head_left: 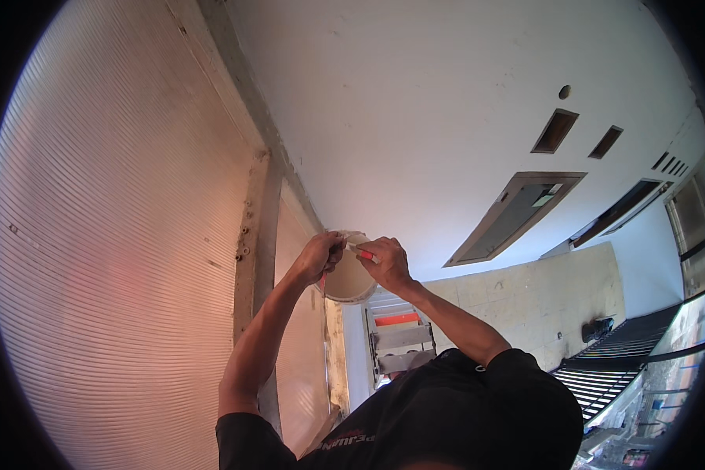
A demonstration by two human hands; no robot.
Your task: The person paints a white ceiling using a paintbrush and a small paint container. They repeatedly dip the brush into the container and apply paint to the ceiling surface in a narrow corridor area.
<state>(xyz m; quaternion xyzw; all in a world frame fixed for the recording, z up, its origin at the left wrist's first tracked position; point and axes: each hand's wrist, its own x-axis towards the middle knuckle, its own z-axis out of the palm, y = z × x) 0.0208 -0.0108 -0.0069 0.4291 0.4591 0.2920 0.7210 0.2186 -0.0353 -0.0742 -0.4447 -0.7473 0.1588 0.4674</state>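
Note:
Both my arms reach up to a round pale fixture (349, 283) mounted where the white ceiling meets the wall. My left hand (319, 255) is closed around the fixture's upper left rim, and a thin red piece shows just beneath the palm. My right hand (385, 265) pinches a small red-and-white tool (363, 253) against the fixture's top edge. The two hands nearly touch above the fixture. What the tool's tip touches is hidden by my fingers.
A ribbed roller shutter (117, 235) fills the left, bordered by a grey metal post (257, 235). The white ceiling (446, 102) has a framed rectangular hatch (517, 215) and small vents (556, 130). A metal ladder (399, 338) stands below my arms. Dark railings (619, 352) are at the right.

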